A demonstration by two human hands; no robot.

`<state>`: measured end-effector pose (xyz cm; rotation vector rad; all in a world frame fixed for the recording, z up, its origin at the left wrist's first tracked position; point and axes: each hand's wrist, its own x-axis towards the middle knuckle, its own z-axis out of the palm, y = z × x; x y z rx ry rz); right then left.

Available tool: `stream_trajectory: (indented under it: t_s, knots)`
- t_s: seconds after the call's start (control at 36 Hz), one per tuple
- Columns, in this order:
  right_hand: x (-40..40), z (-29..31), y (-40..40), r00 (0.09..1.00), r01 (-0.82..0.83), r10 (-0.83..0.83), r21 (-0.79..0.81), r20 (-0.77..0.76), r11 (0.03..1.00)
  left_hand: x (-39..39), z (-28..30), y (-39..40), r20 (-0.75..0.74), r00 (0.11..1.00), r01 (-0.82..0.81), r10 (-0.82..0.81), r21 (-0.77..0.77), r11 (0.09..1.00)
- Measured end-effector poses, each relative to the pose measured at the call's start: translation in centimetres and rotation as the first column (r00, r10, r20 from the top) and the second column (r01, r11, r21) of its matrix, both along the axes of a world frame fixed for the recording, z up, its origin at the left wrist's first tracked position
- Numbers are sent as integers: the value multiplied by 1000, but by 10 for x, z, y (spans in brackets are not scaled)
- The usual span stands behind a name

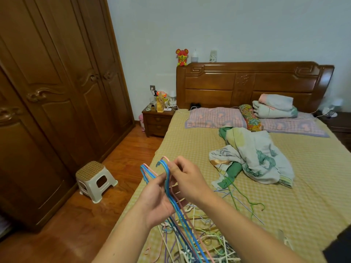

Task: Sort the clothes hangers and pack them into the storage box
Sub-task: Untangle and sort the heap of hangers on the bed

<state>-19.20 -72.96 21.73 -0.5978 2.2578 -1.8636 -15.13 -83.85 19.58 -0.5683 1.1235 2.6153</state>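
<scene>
Bundle of thin blue and pink plastic hangers (171, 194) gripped in L hand (158, 198); R hand (187, 177) pinching hooks above.

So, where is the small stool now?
In the head view the stool stands on the wooden floor at the left, between the wardrobe and the bed.

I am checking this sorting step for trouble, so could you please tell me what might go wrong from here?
The blue and pink hangers held by the left hand and right hand trail into the loose pile on the bed, so lifting might drag tangled ones along. The bundle sits near the bed's edge; a slipped hanger could fall to the floor. No storage box is visible.
</scene>
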Motion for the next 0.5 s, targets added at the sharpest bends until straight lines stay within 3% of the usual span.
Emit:
stream_trajectory:
  t_s: [0.06, 0.11, 0.19, 0.31, 0.39, 0.5]
  knots:
    - [1, 0, 6, 988, -89, 93, -38, 120, 995, 0, -6, -2, 11, 998, -62, 62, -36, 997]
    - [0, -10, 19, 987, -91, 96, -43, 128, 995, 3, -17, -7, 47, 990, -129, 130, -30, 991]
    - [-17, -50, 53, 983, 110, -121, 87, 135, 990, 9, -40, -22, 61, 973, -223, 223, -14, 975]
    - [-27, -159, 114, 822, 235, -358, 309, 443, 921, 28, -80, -25, 89, 944, -308, 317, -99, 946]
    - [6, -246, 161, 729, 70, -436, 576, 527, 814, 43, -114, -31, 151, 912, -349, 381, -202, 915]
    - [82, -334, 221, 588, -229, -455, 677, 669, 699, 59, -159, -42, 179, 897, -363, 404, -224, 905]
